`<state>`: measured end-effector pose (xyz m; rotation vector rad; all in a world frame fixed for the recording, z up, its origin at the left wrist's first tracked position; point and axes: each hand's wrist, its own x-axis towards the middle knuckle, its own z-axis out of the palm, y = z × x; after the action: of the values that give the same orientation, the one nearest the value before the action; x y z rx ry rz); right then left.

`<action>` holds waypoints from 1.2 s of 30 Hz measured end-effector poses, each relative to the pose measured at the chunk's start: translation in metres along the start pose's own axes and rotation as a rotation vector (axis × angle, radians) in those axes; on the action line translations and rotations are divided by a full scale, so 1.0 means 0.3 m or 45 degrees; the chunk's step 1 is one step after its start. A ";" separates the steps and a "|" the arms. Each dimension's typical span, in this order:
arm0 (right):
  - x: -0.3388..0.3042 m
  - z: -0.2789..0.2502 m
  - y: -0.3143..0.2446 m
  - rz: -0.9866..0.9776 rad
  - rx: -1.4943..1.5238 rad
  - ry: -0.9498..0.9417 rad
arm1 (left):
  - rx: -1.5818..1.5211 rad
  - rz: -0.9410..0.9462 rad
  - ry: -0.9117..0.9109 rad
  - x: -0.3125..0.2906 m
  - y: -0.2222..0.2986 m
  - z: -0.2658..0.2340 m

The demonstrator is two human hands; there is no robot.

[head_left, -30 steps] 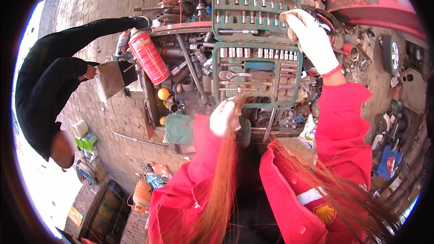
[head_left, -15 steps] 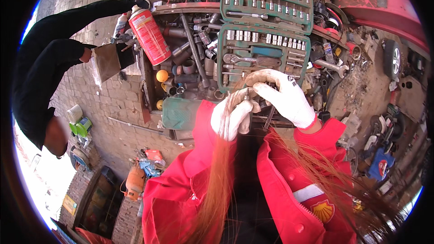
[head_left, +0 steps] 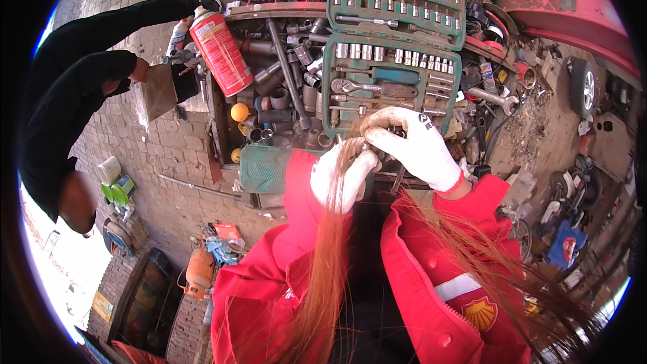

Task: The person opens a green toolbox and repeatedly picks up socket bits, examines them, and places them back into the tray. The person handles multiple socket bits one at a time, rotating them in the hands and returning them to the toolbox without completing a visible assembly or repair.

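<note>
In white gloves, my left hand [head_left: 342, 174] and my right hand [head_left: 411, 145] meet fingertip to fingertip over the near edge of the green socket set case [head_left: 325, 94]. Closed fingers of the left hand grip a small metal piece, now mostly hidden by the gloves and by hair hanging across them. My right hand pinches at the same spot, thumb and forefinger together; what lies in its grip cannot be made out. Just beyond them, the case lies unfolded with rows of sockets, a ratchet [head_left: 354, 86] and a blue-handled driver [head_left: 396, 76].
Left of the case sit loose pipe sockets, a long metal bar [head_left: 286, 71] and a red spray can [head_left: 221, 50]. A green case [head_left: 266, 167] lies nearer. A large wrench [head_left: 495, 99] lies right. Another person in black [head_left: 60, 114] bends at far left.
My right hand has shifted slightly down and left, over the left fingertips. The metal piece seen upright there earlier is now mostly covered. The other person's hand has moved up and right.
</note>
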<state>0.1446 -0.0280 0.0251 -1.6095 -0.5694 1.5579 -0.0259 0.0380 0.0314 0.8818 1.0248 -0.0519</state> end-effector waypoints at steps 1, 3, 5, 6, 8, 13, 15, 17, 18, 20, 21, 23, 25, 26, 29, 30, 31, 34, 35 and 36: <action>-0.001 0.000 -0.003 0.028 -0.003 0.009 | -0.013 -0.040 0.015 -0.001 0.002 0.002; -0.003 -0.001 -0.010 0.063 -0.003 0.022 | -0.040 -0.094 0.041 -0.004 0.003 0.007; -0.001 0.001 -0.015 0.077 0.025 0.004 | -0.048 -0.098 0.052 -0.004 -0.002 0.007; 0.000 0.000 -0.016 0.061 0.039 0.011 | -0.052 -0.080 0.046 0.000 -0.007 0.007; 0.001 -0.001 -0.014 0.071 0.064 0.039 | -0.108 -0.031 0.037 0.007 -0.022 0.006; -0.001 -0.003 0.001 0.003 -0.002 0.027 | -0.275 -0.101 0.016 0.029 -0.047 -0.010; 0.000 0.004 0.008 -0.060 -0.070 0.063 | -0.309 -0.064 0.024 0.032 -0.045 -0.006; -0.002 0.007 0.013 -0.095 -0.141 0.114 | -0.358 -0.120 0.054 0.034 -0.036 0.001; -0.003 0.005 0.014 -0.127 -0.176 0.115 | -0.298 -0.084 0.108 0.033 -0.033 0.011; -0.008 0.000 0.016 -0.109 -0.219 0.118 | -0.299 -0.077 0.140 0.037 -0.027 0.026; -0.012 -0.004 0.017 -0.116 -0.250 0.124 | -0.353 -0.091 0.154 0.039 -0.025 0.031; -0.015 -0.010 0.019 -0.108 -0.241 0.126 | -0.319 -0.098 0.105 0.044 -0.022 0.032; -0.019 -0.014 0.023 -0.111 -0.231 0.143 | -0.320 -0.111 0.063 0.046 -0.023 0.030; -0.021 -0.015 0.027 -0.108 -0.221 0.156 | -0.318 -0.117 0.051 0.047 -0.025 0.030; -0.025 -0.016 0.041 -0.120 -0.207 0.175 | -0.315 -0.131 0.024 0.049 -0.030 0.032; -0.026 -0.016 0.046 -0.128 -0.205 0.178 | -0.352 -0.162 0.019 0.051 -0.032 0.034; -0.027 -0.017 0.050 -0.124 -0.202 0.184 | -0.313 -0.135 0.019 0.052 -0.032 0.036; -0.031 -0.020 0.057 -0.106 -0.193 0.188 | -0.305 -0.142 0.040 0.055 -0.033 0.046; -0.033 -0.021 0.057 -0.094 -0.190 0.179 | -0.300 -0.146 0.060 0.056 -0.033 0.049; -0.034 -0.023 0.058 -0.089 -0.194 0.178 | -0.342 -0.180 0.073 0.057 -0.033 0.051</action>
<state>0.1462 -0.0476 0.0170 -1.7774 -0.6736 1.3664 -0.0096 0.0273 0.0157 0.5686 1.1174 -0.0076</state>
